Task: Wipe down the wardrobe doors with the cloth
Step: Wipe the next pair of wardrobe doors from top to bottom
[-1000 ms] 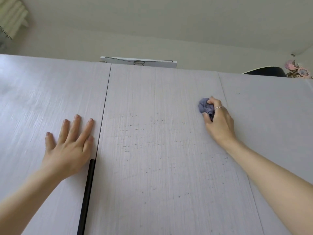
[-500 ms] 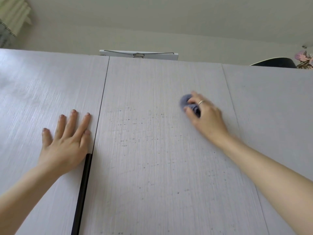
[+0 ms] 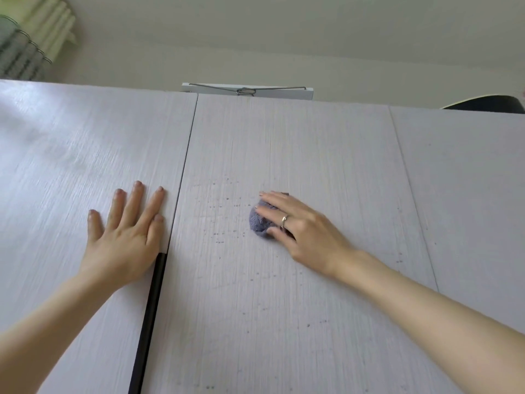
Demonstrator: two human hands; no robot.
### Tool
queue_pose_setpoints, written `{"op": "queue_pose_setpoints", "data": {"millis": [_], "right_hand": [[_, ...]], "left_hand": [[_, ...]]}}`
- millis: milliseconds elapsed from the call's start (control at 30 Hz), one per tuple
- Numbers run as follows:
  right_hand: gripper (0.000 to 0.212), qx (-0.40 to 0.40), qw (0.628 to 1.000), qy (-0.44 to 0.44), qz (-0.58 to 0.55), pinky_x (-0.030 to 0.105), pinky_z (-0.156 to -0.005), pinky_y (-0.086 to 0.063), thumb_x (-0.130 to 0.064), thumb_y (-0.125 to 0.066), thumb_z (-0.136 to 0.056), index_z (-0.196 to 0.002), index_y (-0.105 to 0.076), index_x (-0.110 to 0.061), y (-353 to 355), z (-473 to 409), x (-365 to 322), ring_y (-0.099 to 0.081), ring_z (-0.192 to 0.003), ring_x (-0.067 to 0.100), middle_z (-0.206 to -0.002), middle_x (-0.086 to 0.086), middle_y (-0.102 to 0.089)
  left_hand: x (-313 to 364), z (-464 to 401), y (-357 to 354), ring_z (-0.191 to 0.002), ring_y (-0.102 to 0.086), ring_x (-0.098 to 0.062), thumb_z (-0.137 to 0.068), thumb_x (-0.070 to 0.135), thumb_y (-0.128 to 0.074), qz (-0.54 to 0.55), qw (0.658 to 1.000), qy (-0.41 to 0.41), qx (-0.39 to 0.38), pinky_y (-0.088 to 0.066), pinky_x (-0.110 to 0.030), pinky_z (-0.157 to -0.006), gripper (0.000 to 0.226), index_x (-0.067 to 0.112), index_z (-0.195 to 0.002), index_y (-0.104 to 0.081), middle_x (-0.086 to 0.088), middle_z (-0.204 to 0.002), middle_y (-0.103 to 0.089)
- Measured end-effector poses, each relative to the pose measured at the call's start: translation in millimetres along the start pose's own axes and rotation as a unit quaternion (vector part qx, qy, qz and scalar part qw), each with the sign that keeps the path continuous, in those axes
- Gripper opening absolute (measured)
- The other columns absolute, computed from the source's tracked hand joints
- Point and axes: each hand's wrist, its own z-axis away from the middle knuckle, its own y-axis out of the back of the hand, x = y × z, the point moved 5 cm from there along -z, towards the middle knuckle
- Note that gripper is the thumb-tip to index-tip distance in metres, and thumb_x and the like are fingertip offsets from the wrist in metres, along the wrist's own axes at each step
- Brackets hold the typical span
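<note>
Three pale grey wood-grain wardrobe doors fill the view. The middle door (image 3: pixel 284 294) carries scattered small dark specks. My right hand (image 3: pixel 301 228), a ring on one finger, presses a bunched blue-grey cloth (image 3: pixel 259 221) flat against the middle door, about halfway across it. Most of the cloth lies under the fingers. My left hand (image 3: pixel 125 237) rests flat with fingers spread on the left door (image 3: pixel 71 166), right beside its inner edge, holding nothing.
A black strip handle (image 3: pixel 149 317) runs down the gap between the left and middle doors, below my left hand. The right door (image 3: pixel 468 194) stands beyond a thin seam. On top of the wardrobe sit a white board with a wire clip (image 3: pixel 247 91) and a dark rounded object (image 3: pixel 488 105).
My right hand has slid the cloth leftward and down across the middle door, from near the right seam to the door's centre. My left hand has stayed flat on the left door.
</note>
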Motion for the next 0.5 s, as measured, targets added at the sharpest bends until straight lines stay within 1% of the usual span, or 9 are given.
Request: {"op": "queue_pose_setpoints", "data": {"millis": [33, 100, 167, 233, 267, 300, 367, 433, 500], "right_hand": [[0.034, -0.014, 1.000, 0.004, 0.005, 0.023, -0.100, -0.036, -0.017, -0.056, -0.089, -0.122, -0.063, -0.014, 1.6, -5.3, 3.1, -0.051, -0.124, 0.019, -0.137, 0.005, -0.053], [0.036, -0.005, 0.997, -0.080, 0.014, 0.020, -0.102, -0.031, -0.014, -0.054, -0.094, -0.130, -0.057, -0.019, 12.1, -22.6, 27.5, -0.046, -0.129, 0.018, -0.146, 0.002, -0.041], [0.039, 0.051, 0.978, -0.200, 0.034, 0.022, -0.105, -0.028, -0.016, -0.050, -0.097, -0.135, -0.051, -0.021, 26.6, -35.9, 58.2, -0.039, -0.133, 0.019, -0.150, 0.002, -0.034], [0.039, 0.092, 0.961, -0.258, 0.046, 0.024, -0.105, -0.026, -0.017, -0.049, -0.097, -0.136, -0.051, -0.019, 28.3, -41.4, 64.1, -0.037, -0.134, 0.020, -0.148, 0.004, -0.038], [0.038, 0.091, 0.964, -0.246, 0.043, 0.023, -0.105, -0.026, -0.017, -0.051, -0.096, -0.134, -0.053, -0.018, 22.4, -41.7, 54.0, -0.038, -0.134, 0.021, -0.147, 0.005, -0.040], [0.037, 0.082, 0.975, -0.204, 0.030, 0.023, -0.105, -0.028, -0.016, -0.053, -0.094, -0.131, -0.056, -0.017, 12.2, -39.3, 39.0, -0.041, -0.133, 0.022, -0.144, 0.007, -0.043], [0.034, 0.035, 0.997, -0.064, 0.002, 0.029, -0.102, -0.037, -0.020, -0.053, -0.091, -0.122, -0.064, -0.015, -11.9, -29.2, -3.6, -0.050, -0.125, 0.026, -0.136, 0.011, -0.053], [0.037, -0.021, 0.998, 0.049, -0.026, 0.036, -0.097, -0.044, -0.024, -0.048, -0.088, -0.117, -0.067, -0.014, -26.1, -21.9, -30.5, -0.055, -0.120, 0.026, -0.129, 0.011, -0.058], [0.034, -0.028, 0.998, 0.046, -0.032, 0.040, -0.099, -0.047, -0.020, -0.052, -0.089, -0.119, -0.066, -0.015, -24.2, -34.1, -22.2, -0.053, -0.123, 0.024, -0.133, 0.008, -0.056]], "left_hand": [[0.2, -0.7, 0.5, -0.143, 0.021, -0.013, -0.096, 0.044, 0.003, -0.003, 1.000, 0.002, -0.003, 0.007, -0.049, -0.114, 0.049, 0.046, -0.140, 0.023, 0.010, -0.157, 0.021], [-0.6, -2.1, 0.6, -0.143, 0.022, -0.014, -0.098, 0.040, -0.002, -0.012, 1.000, 0.008, -0.013, 0.007, -0.048, -0.115, 0.050, 0.044, -0.139, 0.026, 0.009, -0.156, 0.024], [-0.5, -2.4, 0.9, -0.143, 0.023, -0.014, -0.098, 0.040, -0.003, -0.014, 1.000, 0.007, -0.020, 0.007, -0.048, -0.115, 0.049, 0.045, -0.135, 0.030, 0.010, -0.155, 0.026], [-0.9, -2.0, 1.0, -0.143, 0.023, -0.015, -0.098, 0.040, -0.003, -0.013, 1.000, 0.004, -0.017, 0.007, -0.048, -0.115, 0.049, 0.045, -0.135, 0.029, 0.009, -0.155, 0.025], [-0.2, -2.0, 1.0, -0.143, 0.022, -0.015, -0.098, 0.039, -0.004, -0.012, 1.000, 0.002, -0.016, 0.006, -0.048, -0.114, 0.050, 0.044, -0.138, 0.027, 0.009, -0.156, 0.024], [0.7, -2.3, 0.9, -0.143, 0.022, -0.015, -0.099, 0.039, -0.004, -0.012, 1.000, 0.000, -0.017, 0.006, -0.049, -0.114, 0.051, 0.043, -0.140, 0.025, 0.009, -0.156, 0.023], [0.6, -1.7, 1.2, -0.143, 0.022, -0.016, -0.098, 0.040, -0.004, -0.016, 1.000, 0.000, -0.020, 0.006, -0.049, -0.115, 0.052, 0.043, -0.143, 0.023, 0.008, -0.156, 0.023], [-0.2, -1.2, 0.7, -0.143, 0.022, -0.016, -0.098, 0.040, -0.003, -0.016, 1.000, 0.003, -0.023, 0.006, -0.049, -0.115, 0.052, 0.043, -0.142, 0.024, 0.009, -0.156, 0.025], [0.3, -1.0, 1.1, -0.143, 0.023, -0.017, -0.098, 0.040, -0.002, -0.016, 1.000, 0.004, -0.022, 0.006, -0.049, -0.115, 0.051, 0.044, -0.139, 0.027, 0.008, -0.155, 0.026]]}}
